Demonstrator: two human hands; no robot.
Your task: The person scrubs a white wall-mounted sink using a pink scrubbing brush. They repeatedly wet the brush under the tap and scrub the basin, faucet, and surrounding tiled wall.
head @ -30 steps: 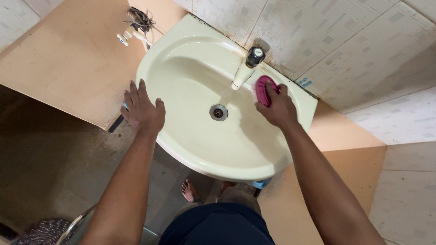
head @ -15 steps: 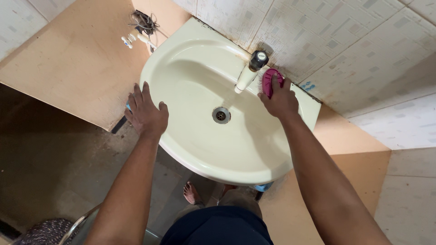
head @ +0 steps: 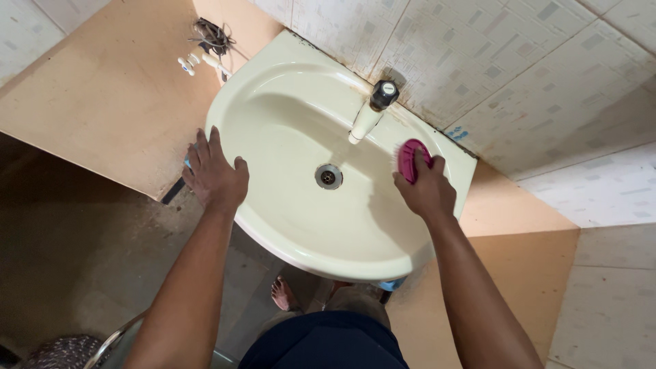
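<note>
A cream oval washbasin hangs from a tiled wall, with a drain in its middle and a cream tap with a dark knob at the back. My right hand grips a magenta scrubbing brush and presses it on the basin's right inner side, below the tap. My left hand lies flat over the basin's left rim, fingers spread, with a bit of something blue showing under the fingers.
A small white valve and a tangle of wires sit on the peach wall left of the basin. Below the basin are my bare foot and a grey floor. A woven stool top shows at bottom left.
My right hand slid the brush from beside the tap down and to the right along the basin's side. My left hand stayed on the rim.
</note>
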